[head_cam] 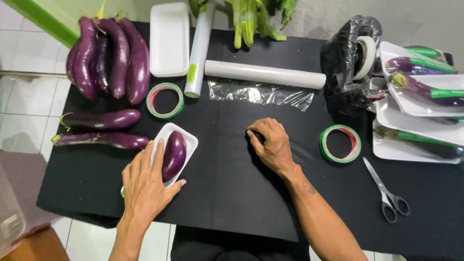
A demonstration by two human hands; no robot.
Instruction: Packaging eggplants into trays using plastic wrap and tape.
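This looks like a small produce-packing station set up in a tiled room, on a table covered with black cloth [227, 188]. Loose eggplants [108, 55] lie beyond the left hand [147, 181], with cling film rolls [265, 74] ahead of both hands. Wrapped trays [418, 111], tape rings [340, 143] and scissors [386, 191] sit off to the right hand's [271, 145] side.

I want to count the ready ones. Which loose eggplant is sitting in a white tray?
The short eggplant under the left hand; it alone lies in an unwrapped white foam tray, the other loose ones lie on the black table.
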